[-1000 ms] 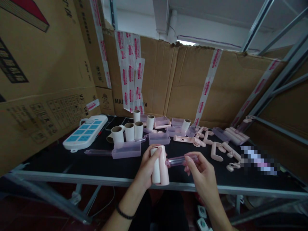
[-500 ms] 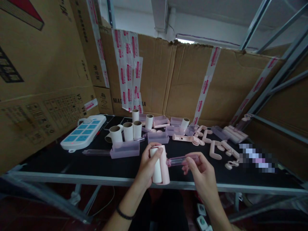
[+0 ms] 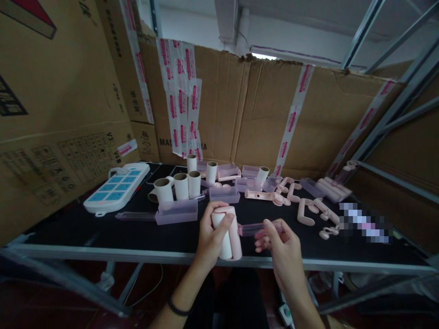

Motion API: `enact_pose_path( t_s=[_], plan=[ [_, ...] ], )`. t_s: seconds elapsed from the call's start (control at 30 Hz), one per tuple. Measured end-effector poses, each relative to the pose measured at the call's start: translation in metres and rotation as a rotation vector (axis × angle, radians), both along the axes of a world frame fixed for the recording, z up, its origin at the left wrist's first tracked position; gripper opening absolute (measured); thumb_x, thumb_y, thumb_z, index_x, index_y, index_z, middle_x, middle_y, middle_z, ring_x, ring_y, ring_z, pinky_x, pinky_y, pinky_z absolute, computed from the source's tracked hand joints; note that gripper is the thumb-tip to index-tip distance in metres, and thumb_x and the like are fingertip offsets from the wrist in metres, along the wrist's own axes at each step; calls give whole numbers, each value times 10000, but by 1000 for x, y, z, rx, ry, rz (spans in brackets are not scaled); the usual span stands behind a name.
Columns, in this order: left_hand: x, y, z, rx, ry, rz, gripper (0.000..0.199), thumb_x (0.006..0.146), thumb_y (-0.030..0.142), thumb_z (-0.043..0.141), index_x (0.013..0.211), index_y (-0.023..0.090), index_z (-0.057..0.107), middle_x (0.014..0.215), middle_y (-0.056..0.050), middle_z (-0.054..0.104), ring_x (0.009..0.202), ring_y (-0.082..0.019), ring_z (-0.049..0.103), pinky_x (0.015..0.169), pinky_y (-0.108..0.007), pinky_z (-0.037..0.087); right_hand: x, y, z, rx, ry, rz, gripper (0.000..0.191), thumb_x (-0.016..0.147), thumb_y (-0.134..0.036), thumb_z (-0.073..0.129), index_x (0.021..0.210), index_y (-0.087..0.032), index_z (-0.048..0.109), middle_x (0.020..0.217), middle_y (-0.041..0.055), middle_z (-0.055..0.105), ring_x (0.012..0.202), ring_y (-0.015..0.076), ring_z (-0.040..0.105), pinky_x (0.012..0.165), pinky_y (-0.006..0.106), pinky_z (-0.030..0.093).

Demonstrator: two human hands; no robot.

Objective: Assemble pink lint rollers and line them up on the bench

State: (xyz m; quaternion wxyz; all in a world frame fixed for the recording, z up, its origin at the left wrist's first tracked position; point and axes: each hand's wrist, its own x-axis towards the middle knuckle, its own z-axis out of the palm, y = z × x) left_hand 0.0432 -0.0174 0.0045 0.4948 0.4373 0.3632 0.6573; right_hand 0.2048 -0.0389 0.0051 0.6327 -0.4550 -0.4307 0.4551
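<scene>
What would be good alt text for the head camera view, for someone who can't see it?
A person's left hand grips a white roll in a pink holder, while the right hand holds the clear pinkish handle at its side. Behind them, cardboard tubes, lilac trays and pink plastic parts lie across a black tabletop.
</scene>
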Motion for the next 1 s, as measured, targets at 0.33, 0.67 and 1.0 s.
enact_pose_path(
  t_s=[0.33, 0.67, 1.0],
  plan=[
    [7, 1, 5, 25, -22, -31, 389, 864, 438, 695, 1107, 233, 470, 874, -47, 709, 684, -188, 683, 630, -280, 535, -3, 8, 7, 97, -111, -54, 350, 877, -531, 675, 819, -203, 565, 645, -15, 634, 498, 118, 549, 458, 228, 471],
    [0, 6, 15, 120, 427, -269, 271, 740, 296, 811, 972, 183, 729, 968, -68, 723, 942, -253, 658, 839, -298, 499, -7, 35, 64, 404, -687, 7, 301, 812, -447, 758, 716, -206, 605, 603, -37, 557, 553, 116, 484, 536, 241, 377],
    [-15, 19, -1, -148, -56, 67, 400, 760, 497, 792, 969, 169, 698, 855, -18, 696, 752, -152, 637, 647, -201, 475, 20, 88, 35, 407, -680, 5, 328, 940, -453, 551, 1015, -187, 728, 989, 92, 741, 902, 243, 657, 832, 373, 506]
  ],
)
